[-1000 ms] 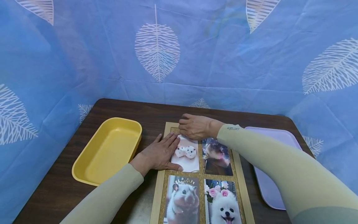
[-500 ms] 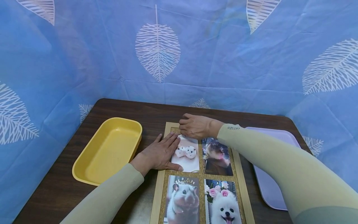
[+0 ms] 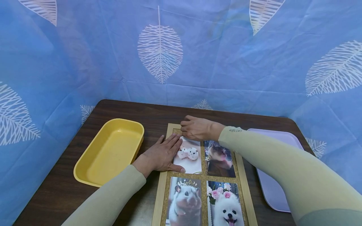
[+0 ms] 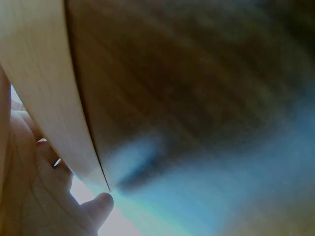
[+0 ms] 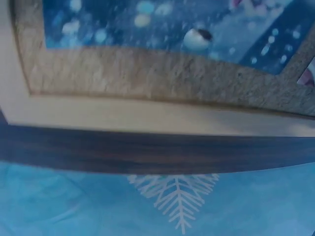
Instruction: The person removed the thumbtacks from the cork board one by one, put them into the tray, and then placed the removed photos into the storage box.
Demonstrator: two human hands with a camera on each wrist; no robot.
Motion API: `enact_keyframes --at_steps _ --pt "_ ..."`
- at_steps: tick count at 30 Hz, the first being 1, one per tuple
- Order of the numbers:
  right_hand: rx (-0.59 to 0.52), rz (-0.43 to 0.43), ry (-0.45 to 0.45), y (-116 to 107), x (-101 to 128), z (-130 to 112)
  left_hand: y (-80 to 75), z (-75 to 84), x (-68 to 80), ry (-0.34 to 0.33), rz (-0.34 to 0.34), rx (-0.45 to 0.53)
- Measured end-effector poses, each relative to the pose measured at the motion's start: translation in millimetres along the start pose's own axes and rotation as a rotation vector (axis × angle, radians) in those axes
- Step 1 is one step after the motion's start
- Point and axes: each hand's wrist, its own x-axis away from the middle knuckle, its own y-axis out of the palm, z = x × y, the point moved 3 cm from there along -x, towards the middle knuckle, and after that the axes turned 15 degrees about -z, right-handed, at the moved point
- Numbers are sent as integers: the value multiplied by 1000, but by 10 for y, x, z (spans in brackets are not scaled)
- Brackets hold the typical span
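While my left hand (image 3: pixel 161 155) lies flat with fingers spread on the hamster photo (image 3: pixel 189 156) in the top-left cell of the cork board (image 3: pixel 204 180), my right hand (image 3: pixel 198 128) curls at that photo's far corner; whether it pinches anything I cannot tell.

You're looking at a dark wood-grain counter (image 3: pixel 118 110) with rounded corners. Blue cloth (image 3: pixel 226 59) printed with white leaves (image 3: pixel 159 44) hangs behind it and wraps both sides, creased and softly, evenly lit. The same leaf print shows past the counter edge in your right wrist view.
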Motion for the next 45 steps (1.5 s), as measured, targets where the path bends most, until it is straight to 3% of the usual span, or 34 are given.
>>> enact_keyframes --at_steps 12,20,32,45 --pt "-30 56 6 -23 13 2 -11 -5 -1 0 -6 -15" --pt "-37 12 10 -51 6 19 -21 -7 11 -2 -2 -18" --pt "104 50 -29 6 -26 -3 0 3 -7 -5 -8 -3" --pt "110 -27 -11 23 -84 11 0 -9 -9 -3 5 -5"
